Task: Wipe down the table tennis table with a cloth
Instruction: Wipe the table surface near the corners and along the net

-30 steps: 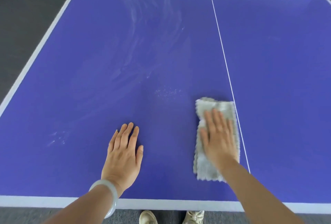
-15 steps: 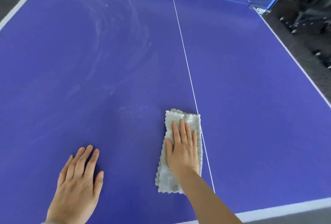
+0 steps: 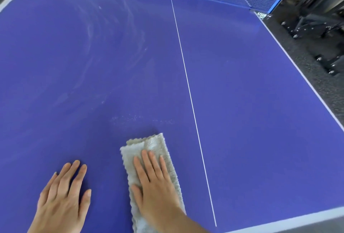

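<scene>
White lettering on black net clamp, far right: too blurred to read, nothing legible

So the blue-purple table tennis table has white edges and a thin white centre line. Its left half is pretty smeared, with pale dusty swirls and a patch of white specks. The fuzzy grey folded cloth lies flat by the near edge, just left of that line, lengthwise up the table.
</scene>
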The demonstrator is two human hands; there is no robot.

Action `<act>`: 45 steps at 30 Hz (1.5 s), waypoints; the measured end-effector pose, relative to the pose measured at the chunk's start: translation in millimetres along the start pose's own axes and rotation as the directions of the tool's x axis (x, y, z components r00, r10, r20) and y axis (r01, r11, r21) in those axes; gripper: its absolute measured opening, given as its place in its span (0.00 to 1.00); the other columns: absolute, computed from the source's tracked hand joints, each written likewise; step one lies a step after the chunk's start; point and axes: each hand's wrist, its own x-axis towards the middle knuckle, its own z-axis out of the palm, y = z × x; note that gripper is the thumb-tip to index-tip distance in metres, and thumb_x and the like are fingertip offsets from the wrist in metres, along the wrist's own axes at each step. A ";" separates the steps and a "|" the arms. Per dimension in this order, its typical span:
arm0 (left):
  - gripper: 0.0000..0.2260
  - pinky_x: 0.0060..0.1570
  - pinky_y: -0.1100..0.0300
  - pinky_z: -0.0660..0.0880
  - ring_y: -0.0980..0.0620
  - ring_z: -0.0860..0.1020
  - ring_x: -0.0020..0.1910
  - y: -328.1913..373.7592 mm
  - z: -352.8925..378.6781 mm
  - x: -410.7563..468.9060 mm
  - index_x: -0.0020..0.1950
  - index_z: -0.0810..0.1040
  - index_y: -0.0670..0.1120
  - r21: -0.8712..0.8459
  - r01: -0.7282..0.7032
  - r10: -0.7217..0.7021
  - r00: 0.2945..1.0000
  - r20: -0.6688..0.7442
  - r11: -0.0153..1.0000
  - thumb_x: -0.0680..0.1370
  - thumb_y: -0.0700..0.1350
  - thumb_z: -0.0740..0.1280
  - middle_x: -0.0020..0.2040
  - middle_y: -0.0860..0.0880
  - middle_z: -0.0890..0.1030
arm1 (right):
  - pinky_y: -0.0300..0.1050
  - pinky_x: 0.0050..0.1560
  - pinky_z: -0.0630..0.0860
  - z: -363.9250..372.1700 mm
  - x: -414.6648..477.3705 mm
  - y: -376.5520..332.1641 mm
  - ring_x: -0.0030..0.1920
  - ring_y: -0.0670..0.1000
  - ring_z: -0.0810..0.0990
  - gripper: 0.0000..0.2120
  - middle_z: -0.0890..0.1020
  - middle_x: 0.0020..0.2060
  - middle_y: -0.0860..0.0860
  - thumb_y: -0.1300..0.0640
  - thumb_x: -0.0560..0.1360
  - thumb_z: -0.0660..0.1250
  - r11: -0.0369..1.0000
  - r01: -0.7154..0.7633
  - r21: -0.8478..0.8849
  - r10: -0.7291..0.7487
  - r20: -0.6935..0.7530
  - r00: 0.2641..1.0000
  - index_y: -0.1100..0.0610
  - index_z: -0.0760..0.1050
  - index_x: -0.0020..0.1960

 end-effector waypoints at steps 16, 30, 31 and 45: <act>0.27 0.75 0.49 0.55 0.43 0.65 0.75 5.9 -30.5 3.0 0.75 0.68 0.39 0.000 0.001 -0.001 0.962 0.275 1.000 0.81 0.52 0.50 0.74 0.42 0.68 | 0.53 0.76 0.49 6.9 1.1 15.3 0.80 0.51 0.48 0.28 0.50 0.81 0.49 0.43 0.84 0.46 0.989 0.127 0.069 -0.126 -0.026 0.992 0.53 0.50 0.81; 0.26 0.74 0.48 0.56 0.45 0.63 0.75 9.0 -33.3 4.3 0.75 0.69 0.41 0.011 0.026 -0.029 0.942 0.334 1.000 0.82 0.53 0.48 0.74 0.43 0.69 | 0.54 0.78 0.45 4.1 19.5 2.3 0.81 0.51 0.46 0.27 0.50 0.81 0.50 0.45 0.85 0.44 0.974 0.227 0.022 -0.227 -0.022 0.974 0.53 0.51 0.81; 0.26 0.74 0.48 0.57 0.44 0.64 0.75 9.2 -33.0 4.4 0.75 0.69 0.40 0.004 0.030 -0.030 0.942 0.336 1.000 0.82 0.53 0.49 0.74 0.43 0.69 | 0.54 0.78 0.47 1.8 13.9 22.7 0.80 0.50 0.48 0.27 0.52 0.81 0.49 0.44 0.85 0.46 0.972 0.233 0.034 -0.233 0.002 0.972 0.52 0.53 0.81; 0.26 0.74 0.46 0.58 0.42 0.65 0.75 8.4 -29.7 3.4 0.75 0.68 0.40 0.013 0.033 -0.035 0.947 0.318 0.999 0.82 0.53 0.49 0.75 0.42 0.68 | 0.54 0.77 0.48 5.5 -30.4 38.5 0.81 0.52 0.47 0.28 0.48 0.81 0.50 0.45 0.85 0.44 0.999 0.053 0.010 -0.053 -0.009 0.999 0.53 0.47 0.82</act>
